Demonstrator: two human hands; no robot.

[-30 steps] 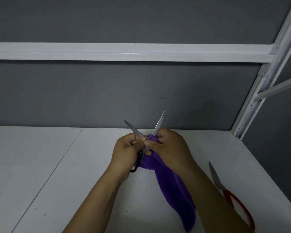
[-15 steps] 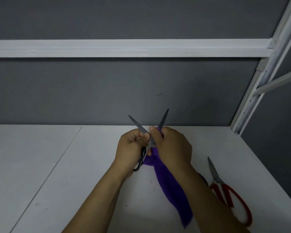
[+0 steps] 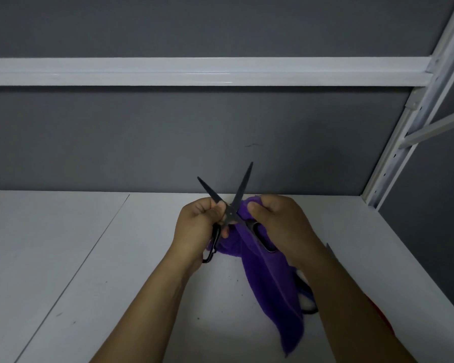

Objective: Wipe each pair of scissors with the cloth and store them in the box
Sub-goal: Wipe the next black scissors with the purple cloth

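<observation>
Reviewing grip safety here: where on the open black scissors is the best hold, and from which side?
The handle loops, approached from the near, lower side. The black scissors stand with blades spread in a V, tips pointing up toward the wall, so a grip from below stays clear of the edges.

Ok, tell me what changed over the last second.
The right hand, pinching the purple cloth, slid off one blade of the black scissors, back toward the handle, baring both blades and one handle loop. The left hand still grips the other handle; the blades stay open and the cloth still hangs down.
</observation>
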